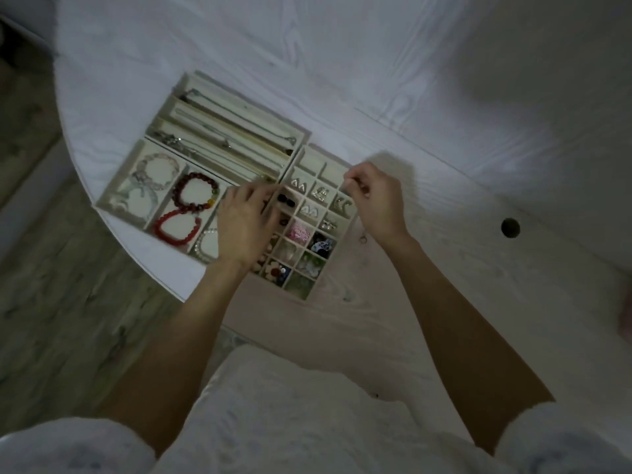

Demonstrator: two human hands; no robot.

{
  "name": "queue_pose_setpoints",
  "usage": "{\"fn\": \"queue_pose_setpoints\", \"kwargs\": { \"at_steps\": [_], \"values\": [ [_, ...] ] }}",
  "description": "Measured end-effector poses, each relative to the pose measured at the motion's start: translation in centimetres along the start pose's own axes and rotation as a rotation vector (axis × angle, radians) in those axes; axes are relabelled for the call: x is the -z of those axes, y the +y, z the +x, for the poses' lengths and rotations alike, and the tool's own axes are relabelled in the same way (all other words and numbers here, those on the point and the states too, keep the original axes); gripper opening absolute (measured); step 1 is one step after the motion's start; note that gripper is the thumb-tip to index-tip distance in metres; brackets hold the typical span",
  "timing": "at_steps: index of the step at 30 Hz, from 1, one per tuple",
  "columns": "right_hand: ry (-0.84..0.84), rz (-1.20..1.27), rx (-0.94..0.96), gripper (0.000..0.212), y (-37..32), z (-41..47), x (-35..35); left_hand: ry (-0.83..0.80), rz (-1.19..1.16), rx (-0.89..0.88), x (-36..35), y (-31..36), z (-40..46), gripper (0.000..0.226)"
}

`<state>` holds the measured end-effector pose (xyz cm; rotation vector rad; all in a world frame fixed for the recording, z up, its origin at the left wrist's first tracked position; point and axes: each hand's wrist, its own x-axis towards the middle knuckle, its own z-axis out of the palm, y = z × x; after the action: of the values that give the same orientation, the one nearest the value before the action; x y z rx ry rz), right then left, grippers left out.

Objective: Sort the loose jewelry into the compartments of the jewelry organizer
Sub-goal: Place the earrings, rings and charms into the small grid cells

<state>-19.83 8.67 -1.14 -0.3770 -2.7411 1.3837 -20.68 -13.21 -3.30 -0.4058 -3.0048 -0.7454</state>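
The right hand (374, 200) pinches something tiny, too small to name, at the right edge of the grid tray (328, 174). The free cells lie just left and far of that pinch. The left hand (244, 224) rests fingers-down on the tray's left side; whether it holds anything I cannot tell.

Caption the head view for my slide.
Two hands work over a jewelry organizer on a white table, bracelets already sorted.

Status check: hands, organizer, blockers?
Left hand resting flat across organizer. Right hand pinching something small at the grid's edge. Nothing in the way.
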Motion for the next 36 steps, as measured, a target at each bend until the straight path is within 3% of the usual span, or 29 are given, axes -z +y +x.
{"fn": "queue_pose_setpoints", "kwargs": {
  "at_steps": [8, 15, 23, 27, 32, 36],
  "values": [
    [-0.047, -0.082, 0.151, 0.010, 0.3, 3.0, -1.9, -0.009, 0.005, -0.023, -0.7, -0.7, 0.6, 0.028],
    [0.084, -0.262, 0.168, 0.015, 1.6, 2.4, -0.7, 0.001, 0.014, -0.040, -0.5, -1.2, 1.0, 0.025],
    [-0.179, -0.633, 0.216, 0.010, 0.3, 4.6, -1.9, -0.050, 0.008, -0.009, -0.3, -1.7, 1.2, 0.028],
    [-0.220, -0.746, 0.190, 0.009, -0.4, 5.8, -2.5, -0.061, 0.015, -0.002, -0.3, -1.7, 1.2, 0.029],
    [-0.196, -0.440, 0.114, 0.010, -1.2, 6.0, -2.9, -0.055, 0.003, 0.008, -0.1, -1.4, 1.2, 0.028],
    [-0.093, -0.378, 0.068, 0.010, -0.1, 5.4, -3.4, -0.055, 0.000, 0.014, -0.1, -1.3, 1.2, 0.028]
  ]
}}
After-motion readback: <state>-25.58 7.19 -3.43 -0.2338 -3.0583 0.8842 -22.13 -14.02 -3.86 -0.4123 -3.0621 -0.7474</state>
